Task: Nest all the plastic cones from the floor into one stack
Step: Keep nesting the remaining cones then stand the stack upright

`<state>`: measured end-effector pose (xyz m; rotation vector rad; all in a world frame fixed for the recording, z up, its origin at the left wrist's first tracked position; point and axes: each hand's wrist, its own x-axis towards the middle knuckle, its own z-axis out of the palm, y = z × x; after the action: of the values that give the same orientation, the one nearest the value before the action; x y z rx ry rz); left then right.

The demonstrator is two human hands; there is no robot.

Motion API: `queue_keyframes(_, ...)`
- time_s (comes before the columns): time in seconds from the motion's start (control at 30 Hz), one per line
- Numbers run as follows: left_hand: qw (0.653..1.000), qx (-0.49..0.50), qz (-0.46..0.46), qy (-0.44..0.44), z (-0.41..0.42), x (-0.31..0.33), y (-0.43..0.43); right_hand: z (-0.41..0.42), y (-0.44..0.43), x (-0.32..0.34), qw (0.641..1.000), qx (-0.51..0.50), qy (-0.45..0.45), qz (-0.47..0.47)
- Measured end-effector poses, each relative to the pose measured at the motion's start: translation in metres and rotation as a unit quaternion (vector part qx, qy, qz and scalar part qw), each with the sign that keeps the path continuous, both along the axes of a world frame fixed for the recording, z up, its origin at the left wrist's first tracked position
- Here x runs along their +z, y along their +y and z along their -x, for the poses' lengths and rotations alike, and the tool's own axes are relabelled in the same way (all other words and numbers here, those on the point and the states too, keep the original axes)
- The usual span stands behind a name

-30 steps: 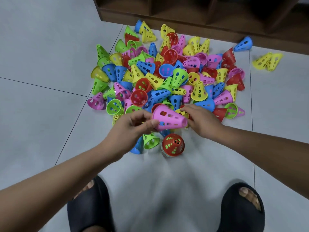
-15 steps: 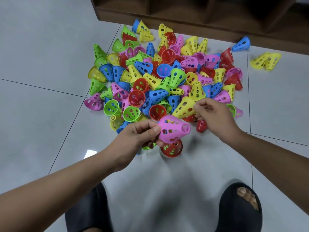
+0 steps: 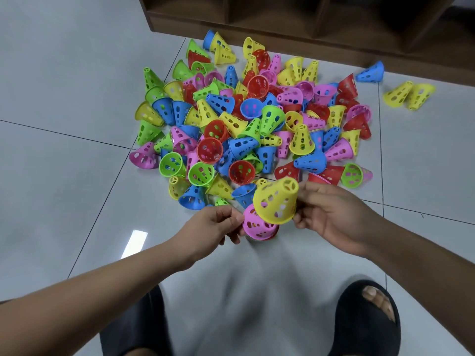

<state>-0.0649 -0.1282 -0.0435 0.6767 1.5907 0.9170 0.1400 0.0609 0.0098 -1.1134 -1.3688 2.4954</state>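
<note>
Change first: by L hand, pink cone, held aloft half a sec ago, has now been seated on stack, where a red rim shows under it. L fingers are curled at its left side, apparently pinching it steady. Just right of that, yellow cone, taken from pile a moment back, has been brought over and is held tilted just above pink cone; whether they touch can't be told. It is pinched by R hand, thumb & fingertips on its right wall, other fingers loosely bent. Judged meaning: one more cone is nested and the next is abt to be dropped on. Stack is low, so most of the job is left. Room, L to R: bare floor is seen at far left, free for arm swing. Pile lies just beyond stack, nearest cones close to it, so they could be knocked by a careless sweep. Yellow strays & a blue cone lie well apart at right, near shelf, by which the far edge is bounded. Near side is bounded by sandals, w/ open tile left between them & stack.
</note>
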Motion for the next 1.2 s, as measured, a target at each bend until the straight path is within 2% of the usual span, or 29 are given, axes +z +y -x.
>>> queue_keyframes(0.1, 0.999, 0.001, 0.02, 0.039, 0.0, -0.006, -0.002, -0.005, 0.0, -0.008, 0.997, 0.04, -0.049, -0.037)
queue_keyframes(0.27, 0.999, 0.019, 0.019, 0.038, 0.007, -0.011, -0.006, -0.005, -0.002, -0.025, 0.985, 0.073, -0.107, -0.111)
queue_keyframes(0.37, 0.993, 0.016, -0.001, 0.12, 0.012, -0.019, -0.01, -0.005, 0.003, -0.041, 0.961, 0.073, -0.179, -0.2)
queue_keyframes(0.43, 0.97, -0.006, -0.022, 0.241, 0.02, -0.029, -0.016, -0.008, 0.013, -0.054, 0.927, 0.065, -0.224, -0.294)
queue_keyframes(0.53, 0.913, -0.047, -0.065, 0.401, 0.033, -0.045, -0.025, -0.015, 0.036, -0.07, 0.849, 0.049, -0.26, -0.457)
queue_keyframes(0.63, 0.899, -0.08, -0.051, 0.427, 0.043, -0.06, -0.031, -0.025, 0.064, -0.089, 0.78, 0.06, -0.279, -0.557)
queue_keyframes(0.73, 0.889, -0.132, -0.021, 0.439, 0.047, -0.076, -0.036, -0.035, 0.084, -0.105, 0.741, 0.1, -0.308, -0.588)
queue_keyframes(0.83, 0.866, -0.177, -0.015, 0.467, 0.046, -0.085, -0.038, -0.045, 0.089, -0.116, 0.744, 0.133, -0.312, -0.575)
queue_keyframes(0.93, 0.843, -0.197, 0.013, 0.501, 0.043, -0.09, -0.036, -0.048, 0.084, -0.114, 0.783, 0.122, -0.3, -0.531)
queue_keyframes(1.13, 0.85, -0.141, 0.052, 0.504, 0.046, -0.094, -0.041, -0.049, 0.068, -0.118, 0.822, 0.097, -0.302, -0.473)
queue_keyframes(1.2, 0.852, -0.133, 0.079, 0.5, 0.046, -0.093, -0.043, -0.046, 0.066, -0.118, 0.857, 0.067, -0.304, -0.412)
